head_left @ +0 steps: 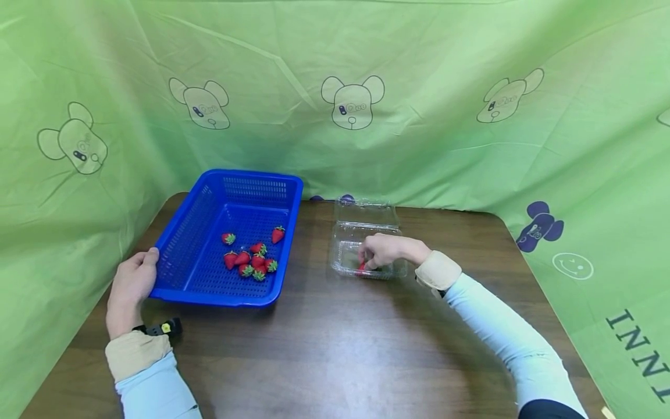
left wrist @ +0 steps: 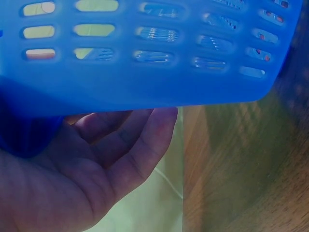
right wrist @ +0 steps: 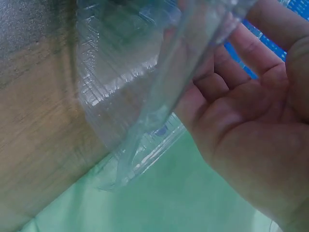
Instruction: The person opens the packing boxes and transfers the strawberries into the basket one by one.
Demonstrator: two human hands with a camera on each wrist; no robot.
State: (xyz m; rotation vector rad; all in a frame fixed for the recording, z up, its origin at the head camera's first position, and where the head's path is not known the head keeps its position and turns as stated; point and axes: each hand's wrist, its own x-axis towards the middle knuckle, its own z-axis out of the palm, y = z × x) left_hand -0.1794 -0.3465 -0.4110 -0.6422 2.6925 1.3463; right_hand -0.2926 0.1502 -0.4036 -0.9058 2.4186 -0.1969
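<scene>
My left hand (head_left: 132,280) grips the near left corner of a blue plastic basket (head_left: 214,298), thumb over the rim and fingers on the outer side. In the left wrist view, those fingers (left wrist: 140,150) touch the basket's slotted wall (left wrist: 125,87). Several red strawberries (head_left: 258,260) with green leaves lie in the basket, mostly toward its near right. Over on the right, my right hand (head_left: 386,250) reaches down into a clear plastic clamshell box (head_left: 339,269) and pinches a strawberry (head_left: 361,268), partly hidden by the fingers. In the right wrist view, the box wall (right wrist: 159,96) covers the fingertips.
The clamshell's hinged lid (head_left: 366,214) lies opened back, away from me. Everything stands on a brown wooden table (head_left: 324,343). A green cloth (head_left: 419,151) with bear-head prints hangs behind and along both sides, close to the table's edges.
</scene>
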